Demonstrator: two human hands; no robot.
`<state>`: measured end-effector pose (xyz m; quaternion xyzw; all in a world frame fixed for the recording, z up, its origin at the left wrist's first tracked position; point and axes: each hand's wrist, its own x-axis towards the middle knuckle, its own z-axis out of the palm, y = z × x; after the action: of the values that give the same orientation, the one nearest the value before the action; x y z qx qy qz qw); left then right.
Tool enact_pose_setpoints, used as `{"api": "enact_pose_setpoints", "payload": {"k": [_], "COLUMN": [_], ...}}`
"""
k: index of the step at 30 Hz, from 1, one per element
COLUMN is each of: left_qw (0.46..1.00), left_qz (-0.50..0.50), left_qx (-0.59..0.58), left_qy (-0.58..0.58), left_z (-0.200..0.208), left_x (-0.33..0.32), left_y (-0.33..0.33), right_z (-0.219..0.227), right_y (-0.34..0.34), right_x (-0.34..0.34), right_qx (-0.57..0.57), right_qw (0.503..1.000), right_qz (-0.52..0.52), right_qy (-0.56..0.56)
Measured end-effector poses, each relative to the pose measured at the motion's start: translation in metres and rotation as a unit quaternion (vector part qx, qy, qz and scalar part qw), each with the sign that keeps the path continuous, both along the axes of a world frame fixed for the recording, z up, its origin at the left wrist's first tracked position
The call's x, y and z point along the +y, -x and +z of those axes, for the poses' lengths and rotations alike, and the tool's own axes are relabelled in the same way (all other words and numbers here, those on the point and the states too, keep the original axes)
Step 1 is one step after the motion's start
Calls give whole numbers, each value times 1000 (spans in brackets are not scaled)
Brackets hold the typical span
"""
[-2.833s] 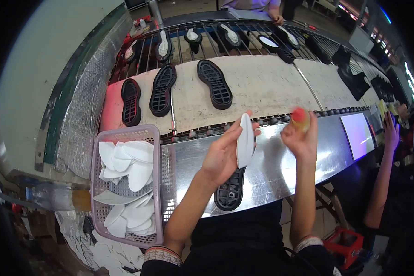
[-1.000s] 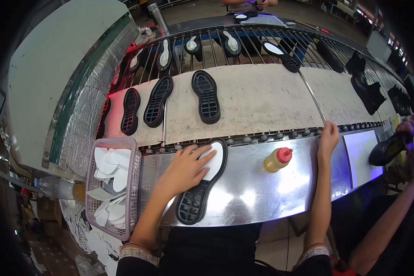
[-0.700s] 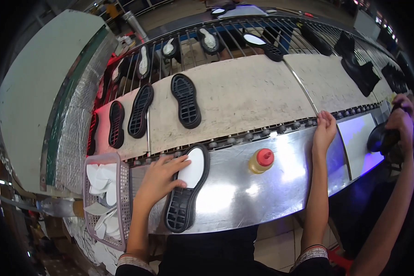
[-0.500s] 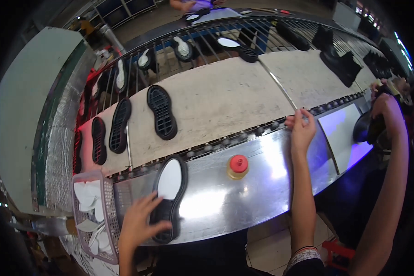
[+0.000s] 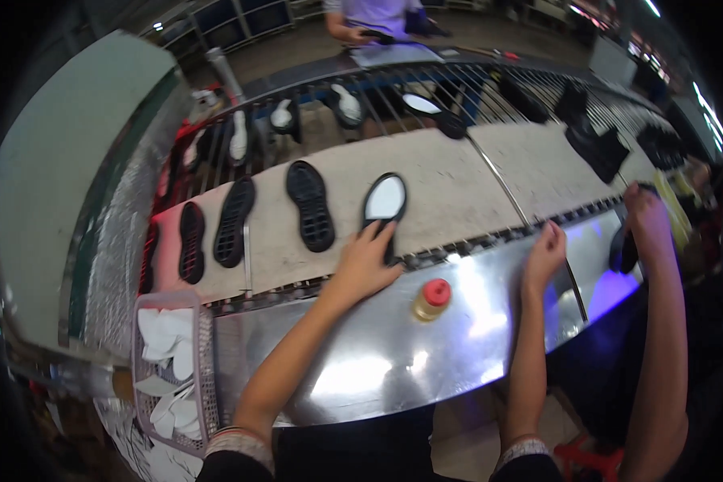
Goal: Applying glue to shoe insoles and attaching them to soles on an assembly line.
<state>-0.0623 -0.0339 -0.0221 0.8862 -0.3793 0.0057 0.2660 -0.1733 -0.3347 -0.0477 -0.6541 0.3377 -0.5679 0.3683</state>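
A black shoe sole with a white pad in its forepart (image 5: 386,197) lies over the near side of the cream conveyor belt (image 5: 450,193). My left hand (image 5: 365,265) grips its near end, fingers on top and the thumb at the edge, hiding part of it. Over the belt's near edge, to the right, is my right hand (image 5: 545,255), its fingers curled together; whether anything small is between them is hidden. Between my arms a small bottle with a red cap (image 5: 435,297) stands on the shiny metal table (image 5: 361,377).
Several black soles (image 5: 309,205) lie on the belt at left. A basket of white pads (image 5: 140,386) stands at the near left. Beyond, a rod rack (image 5: 313,96) carries soles. At right a co-worker's arm (image 5: 659,321) reaches in beside black boots (image 5: 598,149); another person (image 5: 377,24) is opposite.
My left hand has carried the padded sole from the metal table forward and right onto the belt. My right hand stays near the belt's edge. The view has shifted slightly.
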Motion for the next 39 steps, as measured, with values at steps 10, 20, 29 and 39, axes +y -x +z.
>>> {"api": "enact_pose_setpoints", "payload": {"k": [10,20,29,39], "left_qw": [895,593,816,940], "left_qz": [373,361,312,-316], "left_qx": [-138,342,230,-123], "left_qy": [202,634,429,22], "left_z": [-6,-34,129,202], "left_x": [-35,43,55,-62], "left_y": [-254,-413,-270,-194], "right_z": [-29,-12,-22,-20], "right_y": [16,13,5,7], "right_x": [-31,-5,-4,-3], "right_qx": [83,86,95,85], "right_qw": [996,993,994,996], "right_qz": [18,26,37,10], "right_qy": [-40,-78,-35,-4]}}
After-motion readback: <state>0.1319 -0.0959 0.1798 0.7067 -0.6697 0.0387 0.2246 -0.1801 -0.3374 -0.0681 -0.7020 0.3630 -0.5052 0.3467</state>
